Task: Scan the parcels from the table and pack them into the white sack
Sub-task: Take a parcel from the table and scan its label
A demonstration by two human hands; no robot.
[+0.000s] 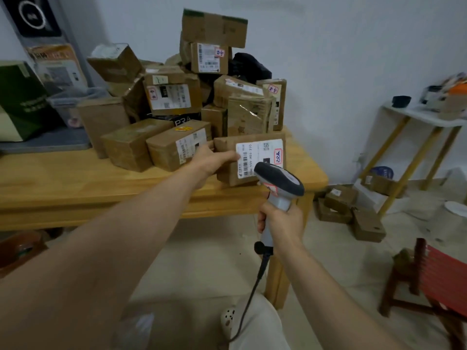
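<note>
Step in hand: scanning the front parcel [242,138]. It sits on the table [75,178] near the right front corner, at 12 o'clock from the scanner [278,180], with its label [262,154] facing the camera.

Left hand [209,160] grips the parcel's left end. The fingers go behind it and the thumb [227,155] lies across the front, tip at the label edge just beside the barcode [245,160]. Right hand [280,221] is closed round the scanner handle. The head is tipped up at the label, very near, and hides the label's lower edge from this view. The cable [252,294] hangs off toward 6 o'clock.

To do it well, my read:
- Slide the thumb toward 9 o'clock, off the label, since it crowds the bars.
- Back the scanner off toward 6 o'clock so the beam spans the whole code.
- The bars run up the label's left side, so line the beam along that strip, not across the address block.
- Keep the parcel braced on the table while triggering.

The pile [171,97] at 10–12 o'clock behind it is loosely stacked and the top boxes lean. Once the parcel is scanned, lift it toward you rather than dragging it sideways into the neighbour at 9 o'clock.

I can't make out the white sack for sure. There's a pale blur at the bottom edge around 7 o'clock, too soft to call. Most parcels are on the table, so it looks early in the job.
</note>
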